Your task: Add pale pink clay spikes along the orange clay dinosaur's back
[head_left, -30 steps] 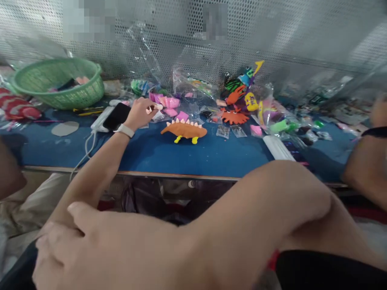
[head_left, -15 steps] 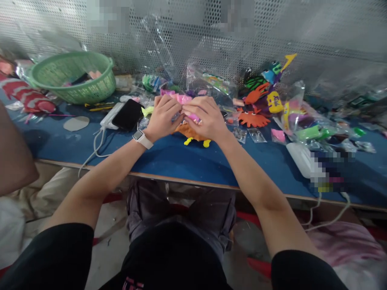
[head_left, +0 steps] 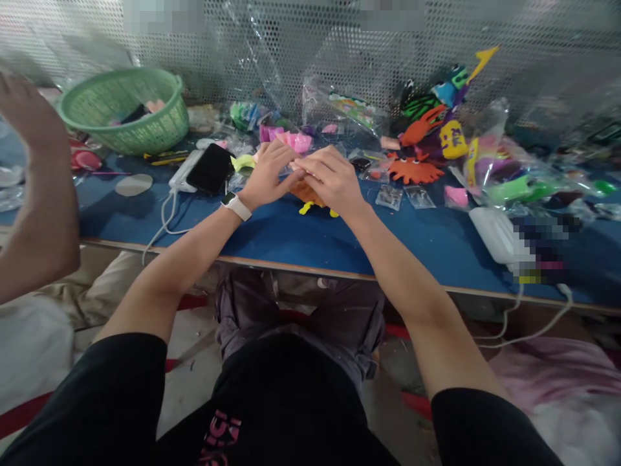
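Note:
My left hand point(head_left: 270, 173), with a white-banded watch point(head_left: 236, 206) on the wrist, meets my right hand point(head_left: 334, 178) at the fingertips over the blue table point(head_left: 291, 239). The fingers of both hands are bent and pressed together. Whatever they pinch is hidden behind them. Just below lies an orange-brown clay figure point(head_left: 305, 191) with yellow feet, largely covered by my right hand. Beyond my fingers sits bright pink clay point(head_left: 295, 141). A pale yellow-green piece of clay point(head_left: 243, 163) rests left of my left hand, beside a black phone point(head_left: 209, 169).
A green basket point(head_left: 129, 136) stands at the back left, near another person's arm point(head_left: 48, 162). An orange clay crab point(head_left: 414, 169), a yellow clay piece point(head_left: 453, 139) and plastic bags point(head_left: 504, 155) lie to the right. A white corded device point(head_left: 492, 236) sits near the front edge.
The view has shifted slightly. My fingers have moved over the figure, and the pink clay seen between my hands is now hidden. At the left, another person's arm has come up into view.

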A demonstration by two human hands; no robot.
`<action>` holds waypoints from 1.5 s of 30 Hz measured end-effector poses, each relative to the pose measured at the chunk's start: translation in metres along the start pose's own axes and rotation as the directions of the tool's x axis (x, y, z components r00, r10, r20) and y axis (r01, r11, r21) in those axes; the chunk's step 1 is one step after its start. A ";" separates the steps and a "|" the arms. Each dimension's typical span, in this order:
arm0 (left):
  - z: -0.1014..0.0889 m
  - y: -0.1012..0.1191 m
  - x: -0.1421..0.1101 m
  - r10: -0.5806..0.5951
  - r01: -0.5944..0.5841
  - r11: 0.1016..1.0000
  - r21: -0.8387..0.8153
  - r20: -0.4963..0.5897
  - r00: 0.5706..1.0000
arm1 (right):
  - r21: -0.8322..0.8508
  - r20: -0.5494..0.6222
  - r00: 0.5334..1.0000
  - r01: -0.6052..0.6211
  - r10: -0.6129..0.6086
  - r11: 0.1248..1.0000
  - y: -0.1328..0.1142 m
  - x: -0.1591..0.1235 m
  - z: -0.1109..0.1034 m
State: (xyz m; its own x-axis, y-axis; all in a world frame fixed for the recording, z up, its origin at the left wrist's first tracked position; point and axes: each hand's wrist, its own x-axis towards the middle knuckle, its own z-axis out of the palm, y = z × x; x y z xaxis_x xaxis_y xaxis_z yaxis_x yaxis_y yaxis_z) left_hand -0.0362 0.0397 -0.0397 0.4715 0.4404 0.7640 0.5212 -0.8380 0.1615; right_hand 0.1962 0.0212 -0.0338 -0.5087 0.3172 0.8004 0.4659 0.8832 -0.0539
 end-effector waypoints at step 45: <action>-0.032 -0.042 -0.003 -0.232 0.216 0.972 0.093 0.214 0.949 | 0.099 -0.063 0.952 -0.291 0.298 0.952 -0.003 0.002 -0.013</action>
State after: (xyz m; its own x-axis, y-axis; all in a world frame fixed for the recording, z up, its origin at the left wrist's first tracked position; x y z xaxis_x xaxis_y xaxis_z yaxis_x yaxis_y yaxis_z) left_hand -0.0817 0.0633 -0.0287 0.4790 0.6811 0.5537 0.6746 -0.6893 0.2642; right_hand 0.2038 0.0146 -0.0244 -0.2999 0.5434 0.7841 0.5195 0.7824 -0.3435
